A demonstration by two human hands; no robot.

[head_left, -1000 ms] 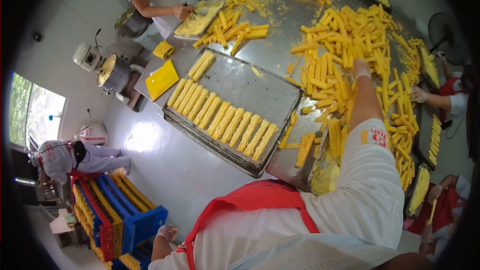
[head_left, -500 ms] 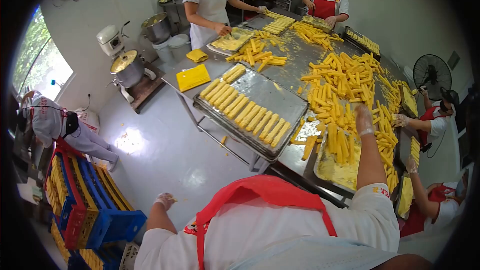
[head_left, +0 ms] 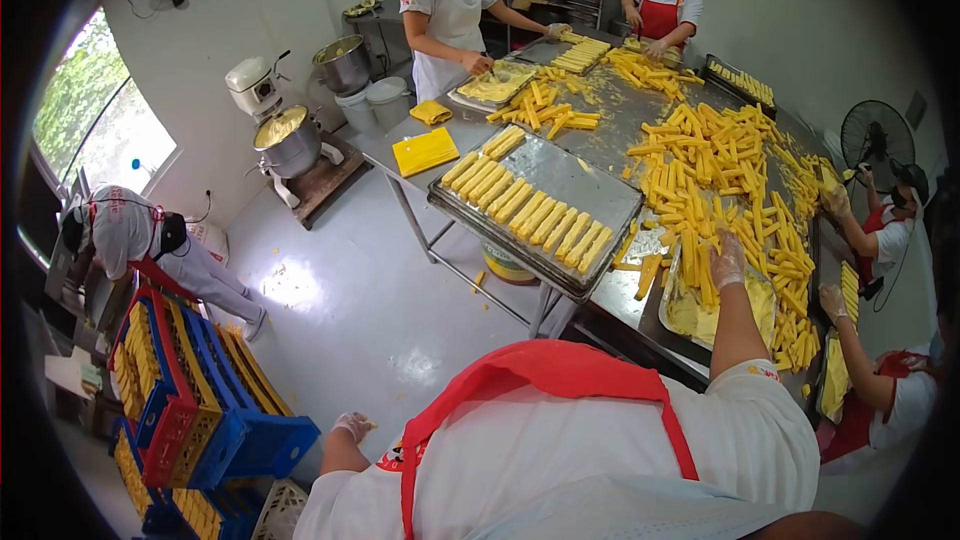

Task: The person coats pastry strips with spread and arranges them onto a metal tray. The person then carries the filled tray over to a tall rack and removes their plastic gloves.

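I find loose yellow sticks (head_left: 695,165) heaped on the bench (head_left: 603,135), several lying into a cream-smeared tray (head_left: 664,314) at its near edge. I have the gloved right hand (head_left: 728,260) at the sticks over that tray; whether it grasps any, I cannot tell. The gloved left hand (head_left: 353,426) is well apart from the bench, above the floor (head_left: 400,285); its grip I cannot determine. A baking tray (head_left: 575,175) bearing coated sticks (head_left: 527,202) sits farther left along the same edge.
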